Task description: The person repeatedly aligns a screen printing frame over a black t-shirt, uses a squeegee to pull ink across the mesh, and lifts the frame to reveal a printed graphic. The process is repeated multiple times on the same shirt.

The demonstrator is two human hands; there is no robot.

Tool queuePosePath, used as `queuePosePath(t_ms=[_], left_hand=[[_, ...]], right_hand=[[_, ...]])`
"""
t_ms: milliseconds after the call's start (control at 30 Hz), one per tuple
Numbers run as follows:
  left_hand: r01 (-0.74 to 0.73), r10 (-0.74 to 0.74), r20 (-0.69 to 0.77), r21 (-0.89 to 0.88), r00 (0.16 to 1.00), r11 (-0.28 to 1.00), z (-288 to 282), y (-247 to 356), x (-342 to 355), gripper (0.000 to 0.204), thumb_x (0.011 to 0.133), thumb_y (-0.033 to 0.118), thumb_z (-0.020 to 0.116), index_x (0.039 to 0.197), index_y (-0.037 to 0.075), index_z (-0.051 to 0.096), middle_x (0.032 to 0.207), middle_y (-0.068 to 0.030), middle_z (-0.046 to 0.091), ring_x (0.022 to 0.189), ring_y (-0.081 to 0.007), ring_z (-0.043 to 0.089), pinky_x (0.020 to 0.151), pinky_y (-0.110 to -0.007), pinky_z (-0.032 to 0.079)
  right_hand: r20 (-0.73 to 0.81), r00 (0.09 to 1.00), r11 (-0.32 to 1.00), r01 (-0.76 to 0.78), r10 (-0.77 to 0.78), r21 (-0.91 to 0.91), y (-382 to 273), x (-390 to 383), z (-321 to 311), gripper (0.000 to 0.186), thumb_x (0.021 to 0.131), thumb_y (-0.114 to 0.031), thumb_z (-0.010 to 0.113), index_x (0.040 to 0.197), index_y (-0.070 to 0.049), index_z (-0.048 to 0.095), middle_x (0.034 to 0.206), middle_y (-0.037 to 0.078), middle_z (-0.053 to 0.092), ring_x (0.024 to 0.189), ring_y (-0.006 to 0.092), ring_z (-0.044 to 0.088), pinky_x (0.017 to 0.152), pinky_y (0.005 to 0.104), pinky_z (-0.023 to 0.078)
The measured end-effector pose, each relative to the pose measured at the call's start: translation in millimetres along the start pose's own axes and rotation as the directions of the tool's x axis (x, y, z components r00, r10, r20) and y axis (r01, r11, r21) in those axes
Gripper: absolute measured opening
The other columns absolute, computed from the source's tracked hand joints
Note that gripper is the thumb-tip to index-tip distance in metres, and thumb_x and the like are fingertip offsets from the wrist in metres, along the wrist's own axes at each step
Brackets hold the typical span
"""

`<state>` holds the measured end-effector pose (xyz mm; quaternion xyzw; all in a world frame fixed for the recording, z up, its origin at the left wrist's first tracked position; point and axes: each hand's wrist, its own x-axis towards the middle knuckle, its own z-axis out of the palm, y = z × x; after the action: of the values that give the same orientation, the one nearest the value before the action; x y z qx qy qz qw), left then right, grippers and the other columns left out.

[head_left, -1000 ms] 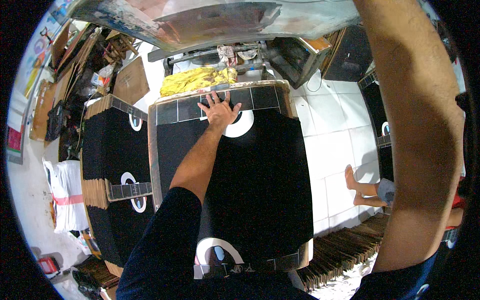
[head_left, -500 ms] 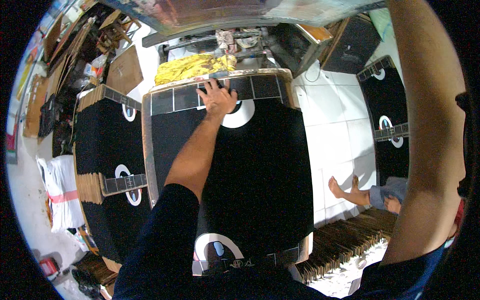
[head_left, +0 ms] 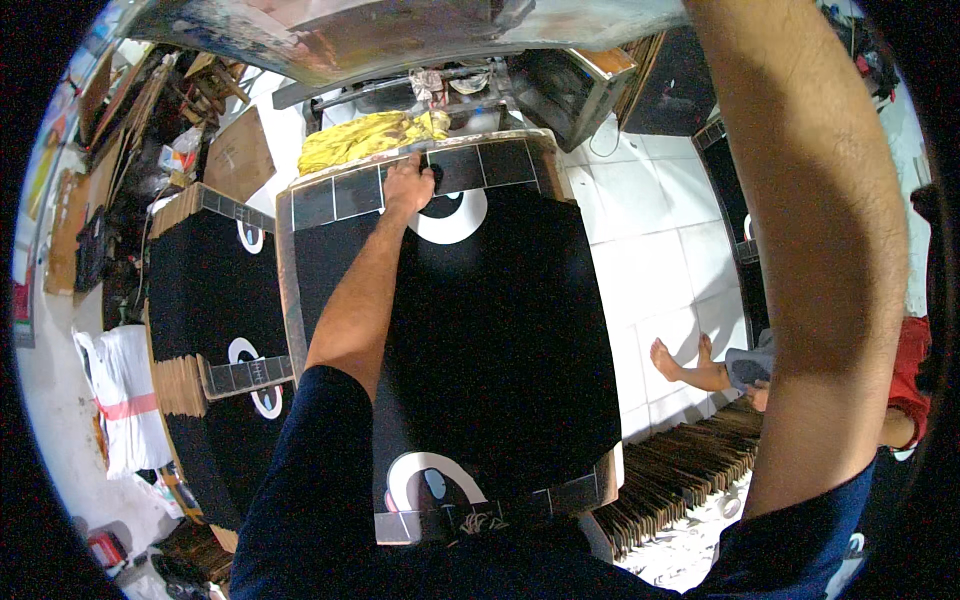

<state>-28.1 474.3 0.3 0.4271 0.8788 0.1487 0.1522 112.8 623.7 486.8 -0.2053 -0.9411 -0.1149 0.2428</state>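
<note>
My left arm stretches across a large black fabric panel [head_left: 500,330] laid over a board. My left hand [head_left: 408,186] rests on the gray gridded strip [head_left: 357,192] along the panel's far edge, beside a white ring-shaped print [head_left: 460,225]. Its fingers reach toward the board's rim and seem to lie on the surface, with nothing visible in them. A paint-smeared framed panel [head_left: 400,25] hangs tilted over the far end. My right forearm [head_left: 815,200] is raised along the right side and leaves the picture at the top, so my right hand is out of sight.
Bunched yellow cloth [head_left: 365,140] lies beyond the board. To the left are more printed black panels [head_left: 215,290] and a white bundle [head_left: 125,400]. At right, a person's bare feet [head_left: 680,360] rest on white floor tiles [head_left: 650,260], near a row of thin boards [head_left: 680,475].
My left hand's fingers have drawn closer together at the far edge. The whole view has shifted somewhat, and the raised right forearm appears further left. More of a red garment shows at right.
</note>
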Motion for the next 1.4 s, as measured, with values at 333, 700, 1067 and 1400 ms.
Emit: queuePosePath(t_ms=[333, 700, 1067, 1400], left_hand=[[-0.264, -0.219, -0.577, -0.635, 0.787, 0.726, -98, -9, -189, 0.042, 0.108, 0.025, 0.052, 0.139, -0.003, 0.06, 0.142, -0.021, 0.062, 0.135, -0.0323, 0.056, 0.115, -0.039, 0.04], [0.146, -0.535, 0.357, -0.907, 0.766, -0.395, -49, 18, -369, 0.061, 0.11, 0.056, 0.036, 0.144, 0.006, 0.046, 0.131, -0.0131, 0.059, 0.105, -0.0252, 0.064, 0.089, -0.045, 0.058], [0.077, -0.13, -0.508, -0.124, 0.851, 0.989, 16, -64, -393, 0.098, 0.065, 0.047, 0.096, 0.139, -0.001, 0.052, 0.124, -0.0185, 0.062, 0.115, -0.0349, 0.06, 0.1, -0.048, 0.046], [0.078, -0.076, -0.403, -0.011, 0.912, 0.997, 36, -81, -383, 0.124, 0.063, 0.063, 0.09, 0.149, -0.01, 0.04, 0.149, -0.0309, 0.049, 0.141, -0.0443, 0.046, 0.12, -0.057, 0.032]], right_hand=[[0.126, 0.909, 0.881, -0.416, 0.397, 0.226, -58, -140, -26, 0.064, 0.094, -0.055, 0.051, 0.107, 0.003, 0.075, 0.109, 0.029, 0.072, 0.106, 0.0441, 0.07, 0.096, 0.0496, 0.054], [0.184, 0.891, 0.745, -0.449, 0.415, 0.493, -169, -434, 152, 0.02, 0.091, -0.026, 0.068, 0.099, -0.009, 0.073, 0.099, 0.013, 0.066, 0.103, 0.0336, 0.06, 0.089, 0.0473, 0.048], [-0.121, 0.984, 0.937, -0.083, 0.131, 0.339, -96, -241, 365, 0.067, 0.077, -0.027, 0.083, 0.137, -0.011, 0.058, 0.128, 0.013, 0.06, 0.125, 0.0343, 0.055, 0.107, 0.0487, 0.043], [0.419, 0.895, 0.975, 0.067, -0.152, 0.212, -78, -169, 384, 0.054, 0.079, -0.037, 0.085, 0.124, -0.01, 0.067, 0.114, 0.015, 0.072, 0.112, 0.0352, 0.068, 0.089, 0.0483, 0.058]])
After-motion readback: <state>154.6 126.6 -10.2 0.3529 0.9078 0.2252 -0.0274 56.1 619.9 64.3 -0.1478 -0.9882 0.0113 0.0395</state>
